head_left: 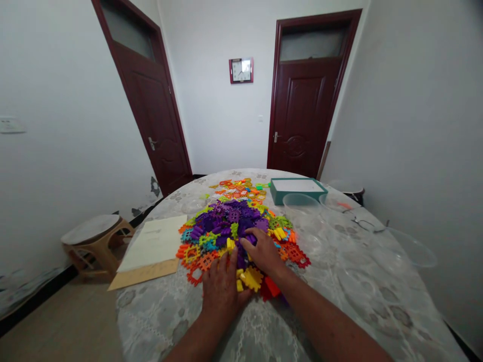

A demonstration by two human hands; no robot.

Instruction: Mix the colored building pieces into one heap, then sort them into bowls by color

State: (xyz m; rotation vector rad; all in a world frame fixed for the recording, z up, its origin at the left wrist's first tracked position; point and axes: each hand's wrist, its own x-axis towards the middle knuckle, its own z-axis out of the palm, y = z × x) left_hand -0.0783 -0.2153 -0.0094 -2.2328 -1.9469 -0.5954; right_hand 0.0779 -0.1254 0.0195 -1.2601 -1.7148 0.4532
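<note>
A heap of colourful plastic building pieces (234,216) lies on the table, purple on top with yellow, orange, red, green and blue around the edges. My left hand (222,286) rests on the near side of the heap, fingers stretched out and thumb apart, by a yellow gear-edged piece (252,278). Over the middle of the heap, my right hand (263,252) has its fingers curled, with a small purple plastic piece (251,239) at its fingertips. The undersides of both hands are hidden.
A green-sided box (277,195) stands at the back right. Clear plastic bowls (302,203) and a pair of glasses (366,226) are on the right. An open notebook (153,244) lies left. Smaller loose pieces (239,189) lie behind the heap. A stool (92,226) stands beside the table.
</note>
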